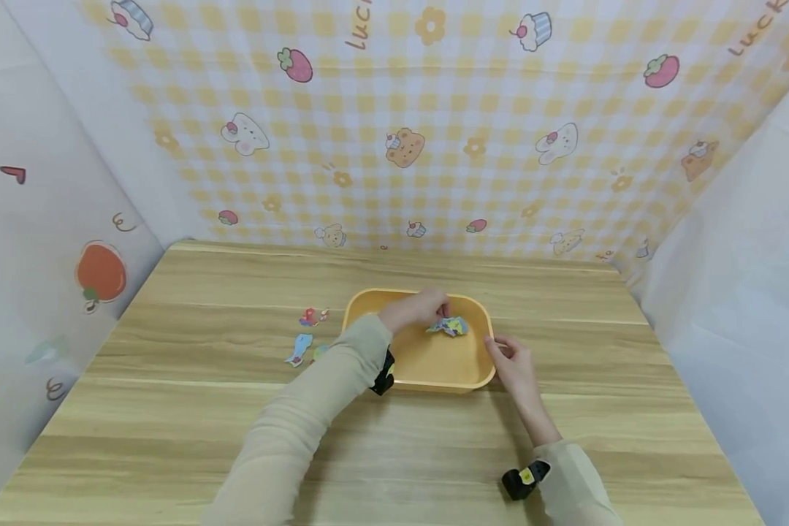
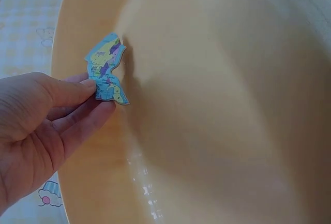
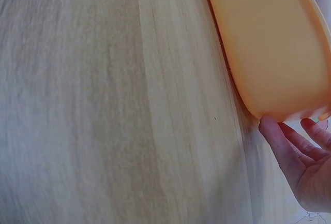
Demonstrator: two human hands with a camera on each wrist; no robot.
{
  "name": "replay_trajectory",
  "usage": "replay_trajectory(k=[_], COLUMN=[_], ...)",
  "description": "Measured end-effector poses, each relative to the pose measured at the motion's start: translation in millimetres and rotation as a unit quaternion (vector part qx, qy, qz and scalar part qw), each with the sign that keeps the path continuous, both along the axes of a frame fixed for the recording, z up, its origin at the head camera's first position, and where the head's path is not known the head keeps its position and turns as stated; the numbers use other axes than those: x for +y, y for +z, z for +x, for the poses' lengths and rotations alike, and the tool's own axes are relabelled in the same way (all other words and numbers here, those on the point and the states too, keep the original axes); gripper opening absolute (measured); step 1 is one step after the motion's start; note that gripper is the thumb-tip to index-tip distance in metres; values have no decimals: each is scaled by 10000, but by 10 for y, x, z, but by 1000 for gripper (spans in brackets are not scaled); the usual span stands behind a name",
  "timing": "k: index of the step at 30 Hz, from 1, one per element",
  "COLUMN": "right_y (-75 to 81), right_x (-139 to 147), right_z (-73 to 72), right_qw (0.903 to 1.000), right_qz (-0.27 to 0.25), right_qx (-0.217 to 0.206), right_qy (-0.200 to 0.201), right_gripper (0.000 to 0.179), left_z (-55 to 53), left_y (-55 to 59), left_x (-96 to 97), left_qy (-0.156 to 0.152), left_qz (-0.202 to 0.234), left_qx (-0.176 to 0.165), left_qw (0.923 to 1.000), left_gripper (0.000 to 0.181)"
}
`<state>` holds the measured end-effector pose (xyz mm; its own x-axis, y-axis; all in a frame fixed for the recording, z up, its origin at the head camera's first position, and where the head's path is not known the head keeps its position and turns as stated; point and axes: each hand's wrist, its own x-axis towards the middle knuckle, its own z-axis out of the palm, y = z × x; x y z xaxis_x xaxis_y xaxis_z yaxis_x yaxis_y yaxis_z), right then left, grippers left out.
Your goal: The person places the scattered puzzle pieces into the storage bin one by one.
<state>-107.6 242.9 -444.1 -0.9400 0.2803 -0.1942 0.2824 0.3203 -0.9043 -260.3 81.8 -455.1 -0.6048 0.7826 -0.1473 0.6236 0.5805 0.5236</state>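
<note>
Pinching a jagged blue-and-yellow map piece [image 2: 105,68] inside the orange, rounded-rectangular plastic basin [image 1: 434,369], my left hand [image 1: 419,307] closes fingers against thumb; my right hand [image 1: 516,365], fingers parted, touches the basin's right end.

We see a thin, irregularly cut piece [image 2: 104,61], light blue with yellow and purple patches like a map, pinched at one edge by the left hand [image 2: 36,123], inside the tray [image 1: 434,363]. We see that tray, orange-yellow with rounded corners, upright on the tabletop [image 1: 401,453], the right hand [image 1: 514,363] touching its right end.
</note>
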Motion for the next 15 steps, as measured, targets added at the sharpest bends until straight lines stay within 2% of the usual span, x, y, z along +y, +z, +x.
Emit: replay_trajectory(k=[1, 3, 6, 7, 8, 10, 14, 15], right_y=[-1, -1, 0, -1, 0, 4, 15, 18], right_x=[-2, -7, -13, -14, -15, -17, -13, -11], right_z=[0, 4, 8, 8, 8, 7, 4, 3], right_qw=[10000, 10000, 10000, 10000, 10000, 10000, 10000, 10000], right_qz=[-1, -30, -76, -86, -82, -52, -11, -5], right_qx=[-1, 7, 4, 3, -2, -13, -14, -7], right_qy=[12, 25, 24, 23, 25, 45, 53, 48], right_gripper=[40, 40, 39, 39, 39, 39, 39, 40], left_z=[93, 385, 364, 355, 244, 13, -559, -615], left_y=[125, 547, 526, 505, 345, 56, -838, -923], left_x=[-14, -83, -57, -56, -36, 31, 202, 247], left_qy=[73, 269, 319, 307, 210, 133, -211, -132], left_qz=[-80, -309, -407, -464, -357, -502, -259, -575], left_qx=[-97, -284, -393, -317, -220, -360, 208, 146], left_qw=[9999, 9988, 9979, 9979, 9989, 9980, 9992, 9982], left_gripper=[18, 20, 20, 19, 17, 16, 14, 14])
